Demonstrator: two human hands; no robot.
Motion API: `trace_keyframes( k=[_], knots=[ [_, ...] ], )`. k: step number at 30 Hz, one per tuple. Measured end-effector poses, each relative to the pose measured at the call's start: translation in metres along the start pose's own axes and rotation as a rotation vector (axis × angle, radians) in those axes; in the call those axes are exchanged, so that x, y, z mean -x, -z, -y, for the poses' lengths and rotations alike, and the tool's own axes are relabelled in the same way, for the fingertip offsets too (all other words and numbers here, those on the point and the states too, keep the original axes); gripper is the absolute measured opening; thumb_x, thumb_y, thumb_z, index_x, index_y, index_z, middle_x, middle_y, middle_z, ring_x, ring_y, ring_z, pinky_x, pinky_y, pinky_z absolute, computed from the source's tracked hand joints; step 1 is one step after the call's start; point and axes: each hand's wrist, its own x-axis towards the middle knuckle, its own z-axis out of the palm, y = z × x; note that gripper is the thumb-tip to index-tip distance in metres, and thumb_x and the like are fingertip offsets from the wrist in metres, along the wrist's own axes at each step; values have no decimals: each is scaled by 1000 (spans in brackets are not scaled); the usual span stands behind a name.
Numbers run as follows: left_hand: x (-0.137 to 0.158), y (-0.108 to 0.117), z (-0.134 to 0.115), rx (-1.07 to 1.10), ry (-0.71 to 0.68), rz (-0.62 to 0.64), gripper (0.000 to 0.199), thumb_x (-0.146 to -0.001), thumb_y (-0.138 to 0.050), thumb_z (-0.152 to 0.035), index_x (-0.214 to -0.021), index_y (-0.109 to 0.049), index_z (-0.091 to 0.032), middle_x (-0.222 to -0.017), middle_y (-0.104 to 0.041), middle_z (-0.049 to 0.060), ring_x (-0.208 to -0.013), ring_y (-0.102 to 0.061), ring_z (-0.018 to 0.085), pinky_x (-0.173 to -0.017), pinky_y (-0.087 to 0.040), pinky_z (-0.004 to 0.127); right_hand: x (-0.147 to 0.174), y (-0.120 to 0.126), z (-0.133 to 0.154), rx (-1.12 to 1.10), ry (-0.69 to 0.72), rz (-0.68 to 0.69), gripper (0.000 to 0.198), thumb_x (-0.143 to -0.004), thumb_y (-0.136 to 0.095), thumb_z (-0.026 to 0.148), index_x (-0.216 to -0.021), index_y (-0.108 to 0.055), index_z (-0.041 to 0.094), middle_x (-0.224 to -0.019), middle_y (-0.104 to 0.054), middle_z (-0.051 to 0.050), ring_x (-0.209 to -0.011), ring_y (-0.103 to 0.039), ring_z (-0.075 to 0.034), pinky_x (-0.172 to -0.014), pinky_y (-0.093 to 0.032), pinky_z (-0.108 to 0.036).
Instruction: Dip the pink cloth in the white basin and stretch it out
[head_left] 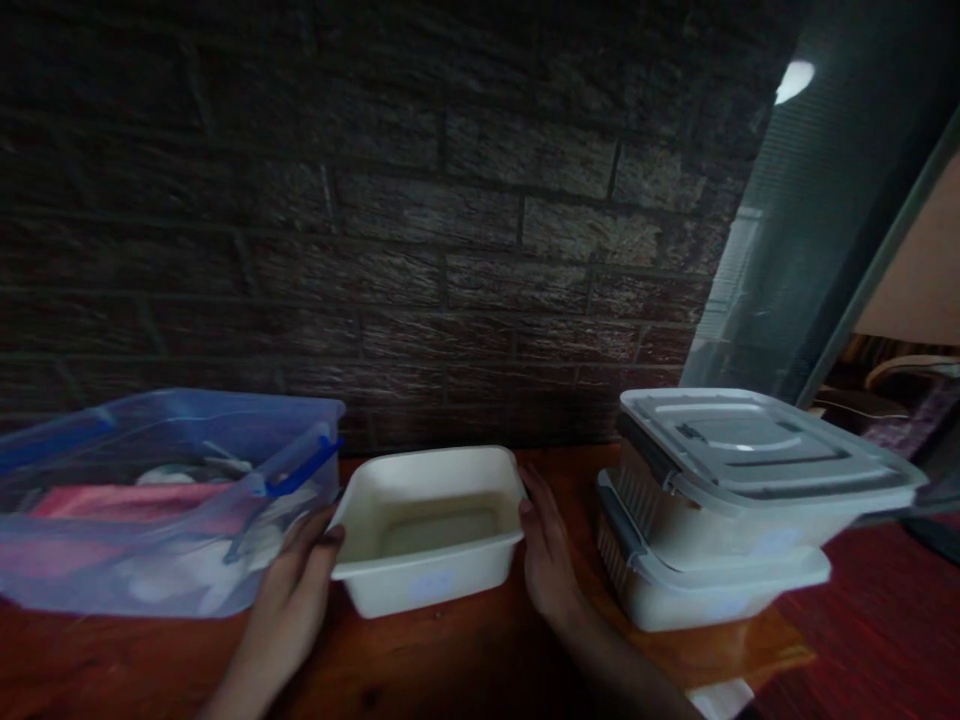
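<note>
Between my two hands is a white plastic box (pixel 431 590) without a lid, its inside bare as far as I can see. My left hand (pixel 300 570) grips its left rim, thumb on top. On the opposite end my right hand (pixel 546 550) holds the right rim, thumb on the edge and fingers along the outer wall. The box stands on a brown wooden table (pixel 442 670), or just above it; I cannot tell which.
Close on the left stands a clear bluish bin (pixel 187 400) with blue handles, holding pink and white items. Two lidded white boxes (pixel 757 530) are stacked at the right, near the table's edge. A dark brick wall (pixel 480 220) rises behind; a glass panel (pixel 780 230) is at right.
</note>
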Motion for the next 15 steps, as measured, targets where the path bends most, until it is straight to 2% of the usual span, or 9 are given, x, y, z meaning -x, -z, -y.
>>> trace_keyframes(
  k=[3, 6, 12, 15],
  knots=[
    [1, -4, -3, 59, -87, -11, 59, -99, -38, -57, -133, -62, -14, -140, -57, 13, -133, -50, 30, -119, -33, 49, 0, 2, -3, 9, 2, 0, 55, -107, -36, 48, -155, -44, 21, -164, -28, -7, -153, -25, -18, -129, -17, -43],
    [4, -6, -8, 94, -88, -19, 54, -101, -38, -51, -131, -62, -13, -139, -57, 14, -132, -50, 28, -118, -34, 46, 0, 4, -7, -2, -17, -10, 55, -106, -38, 50, -152, -46, 22, -162, -31, -8, -150, -30, -20, -128, -19, -45],
    [13, -11, -19, 247, -16, -30, 49, -105, -37, -51, -138, -55, -19, -145, -53, 9, -136, -47, 24, -118, -32, 45, 0, 7, -14, 22, -12, -22, 56, -105, -40, 50, -153, -45, 23, -161, -33, -8, -148, -34, -22, -126, -21, -48],
    [17, -25, -12, 422, 17, -108, 53, -107, -29, -55, -141, -51, -20, -145, -52, 9, -137, -47, 23, -120, -30, 44, -2, 8, -21, 14, 12, -28, 53, -104, -41, 50, -151, -49, 25, -160, -36, -7, -147, -35, -22, -126, -22, -48]
  ],
)
